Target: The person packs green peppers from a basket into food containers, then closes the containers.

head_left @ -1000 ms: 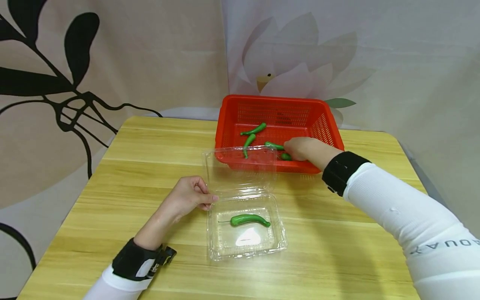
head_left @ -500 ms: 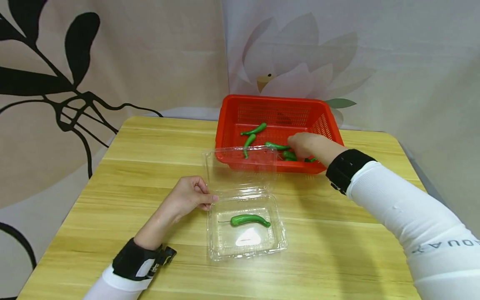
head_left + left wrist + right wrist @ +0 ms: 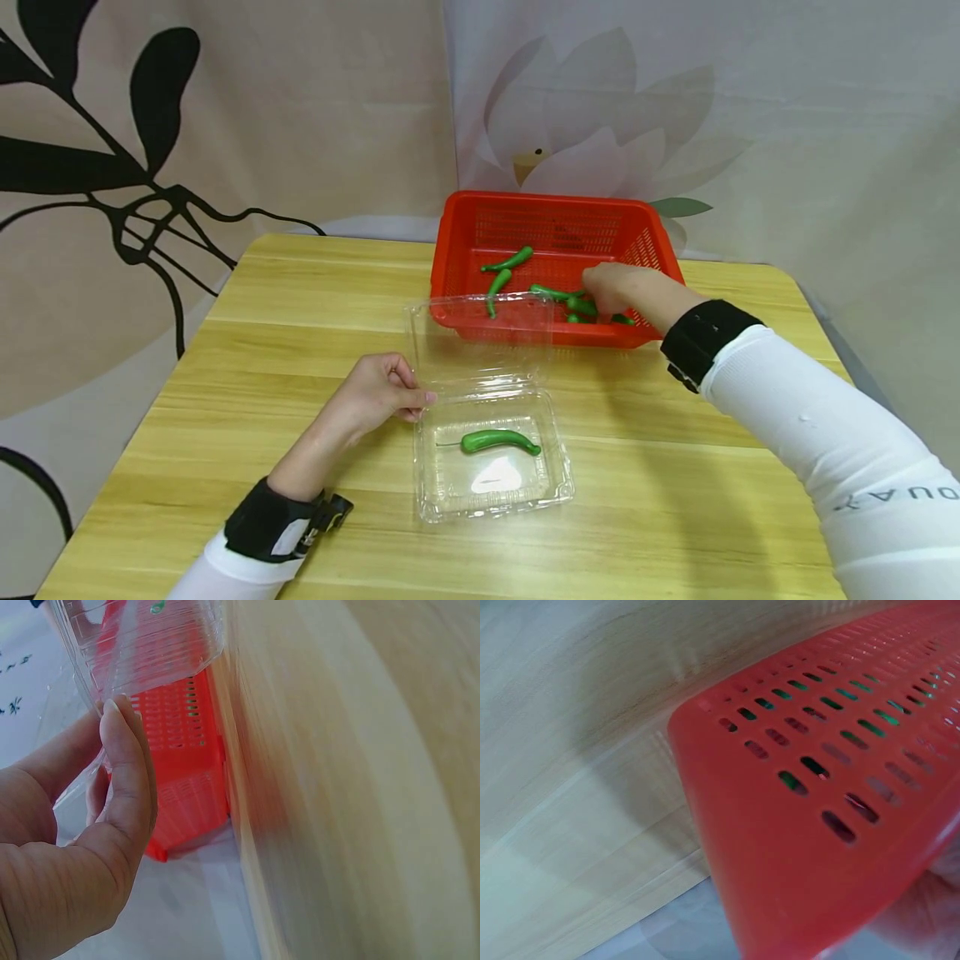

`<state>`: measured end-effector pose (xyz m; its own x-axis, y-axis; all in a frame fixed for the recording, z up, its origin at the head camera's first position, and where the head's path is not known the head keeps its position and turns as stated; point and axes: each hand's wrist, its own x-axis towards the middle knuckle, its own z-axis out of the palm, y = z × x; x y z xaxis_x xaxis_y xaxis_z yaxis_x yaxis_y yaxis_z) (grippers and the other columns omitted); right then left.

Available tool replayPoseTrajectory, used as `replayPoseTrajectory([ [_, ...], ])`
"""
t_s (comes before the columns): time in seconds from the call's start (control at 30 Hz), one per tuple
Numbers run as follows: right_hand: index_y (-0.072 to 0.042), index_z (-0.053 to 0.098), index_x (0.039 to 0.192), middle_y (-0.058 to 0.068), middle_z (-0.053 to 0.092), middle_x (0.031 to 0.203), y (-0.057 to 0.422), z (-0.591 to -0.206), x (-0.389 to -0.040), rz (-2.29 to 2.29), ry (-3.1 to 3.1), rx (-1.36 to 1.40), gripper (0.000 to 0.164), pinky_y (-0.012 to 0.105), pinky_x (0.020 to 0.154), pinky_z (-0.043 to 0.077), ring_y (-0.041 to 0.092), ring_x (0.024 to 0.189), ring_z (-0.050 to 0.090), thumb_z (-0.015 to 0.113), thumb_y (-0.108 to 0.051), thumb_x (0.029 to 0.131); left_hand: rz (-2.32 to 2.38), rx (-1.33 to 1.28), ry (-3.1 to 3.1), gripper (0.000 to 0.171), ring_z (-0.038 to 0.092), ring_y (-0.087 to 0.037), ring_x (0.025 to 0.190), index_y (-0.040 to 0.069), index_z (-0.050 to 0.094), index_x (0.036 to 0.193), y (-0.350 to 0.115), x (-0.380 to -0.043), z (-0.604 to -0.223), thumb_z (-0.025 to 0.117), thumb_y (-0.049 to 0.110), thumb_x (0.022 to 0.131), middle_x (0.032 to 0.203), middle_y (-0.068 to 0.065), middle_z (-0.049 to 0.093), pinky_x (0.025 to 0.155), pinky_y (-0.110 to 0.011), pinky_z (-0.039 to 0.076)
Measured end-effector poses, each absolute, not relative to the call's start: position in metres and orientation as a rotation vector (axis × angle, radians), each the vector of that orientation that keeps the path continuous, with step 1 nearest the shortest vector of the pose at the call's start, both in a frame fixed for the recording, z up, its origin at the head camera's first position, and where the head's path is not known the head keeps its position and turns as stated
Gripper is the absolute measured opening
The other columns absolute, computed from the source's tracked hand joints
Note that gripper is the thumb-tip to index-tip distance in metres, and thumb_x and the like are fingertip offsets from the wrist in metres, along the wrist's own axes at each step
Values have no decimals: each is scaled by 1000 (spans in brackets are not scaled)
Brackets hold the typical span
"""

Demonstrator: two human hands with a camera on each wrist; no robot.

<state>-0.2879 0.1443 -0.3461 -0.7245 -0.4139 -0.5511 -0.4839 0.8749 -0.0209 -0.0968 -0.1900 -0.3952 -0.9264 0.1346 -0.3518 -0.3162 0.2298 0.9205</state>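
Observation:
In the head view my left hand (image 3: 375, 392) pinches the left edge of a clear plastic clamshell box (image 3: 491, 492) near its hinge. Its lid is raised, leaning toward the basket. One green chili pepper (image 3: 500, 441) lies in the bottom half. The left wrist view shows thumb and fingertips on the plastic rim (image 3: 161, 682). My right hand (image 3: 626, 287) reaches down into a red plastic basket (image 3: 555, 200), among several green chili peppers (image 3: 510, 260). Its fingertips are hidden, so any grip is unclear. In the right wrist view the basket wall (image 3: 757, 847) covers most of that hand.
The basket stands at the back of a wood-grain table (image 3: 247, 333), behind the box. A printed cloth backdrop (image 3: 337, 125) hangs beyond the table's far edge. The box lid overlaps the basket's front left rim in the head view.
My right hand has shifted slightly to the right inside the basket, and more of the peppers below it show. The left hand and the box have stayed put.

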Motion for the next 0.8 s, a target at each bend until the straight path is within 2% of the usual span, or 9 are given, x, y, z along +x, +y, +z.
replayPoseTrajectory([
  [0.3, -4, 65, 98, 8, 56, 84, 144, -348, -287, 128, 2481, -641, 17, 33, 75, 49, 26, 83, 54, 80, -3, 90, 1757, -174, 2135, 25, 71, -22, 68, -4, 55, 89, -190, -97, -395, 79, -9, 88, 80, -18, 72, 66, -31, 64],
  [0.57, -5, 66, 87, 5, 55, 77, 140, -346, -287, 123, 2466, -678, 9, 30, 65, 44, 23, 73, 52, 71, 1, 91, 1772, -184, 2114, 25, 70, -21, 68, -4, 54, 89, -190, -96, -396, 78, -10, 89, 81, -21, 72, 66, -31, 64],
  [0.7, -7, 64, 81, 3, 52, 72, 139, -347, -289, 87, 2480, -675, 8, 28, 60, 40, 20, 67, 50, 65, 0, 85, 1763, -184, 2125, 25, 70, -21, 67, -4, 54, 89, -190, -96, -395, 78, -9, 89, 79, -18, 72, 65, -31, 64],
  [0.8, -7, 62, 83, 3, 51, 74, 137, -348, -288, 113, 2474, -680, 6, 30, 62, 39, 21, 70, 49, 66, -2, 85, 1757, -178, 2136, 24, 70, -21, 66, -4, 55, 89, -190, -96, -395, 78, -9, 89, 78, -17, 72, 65, -31, 64],
])
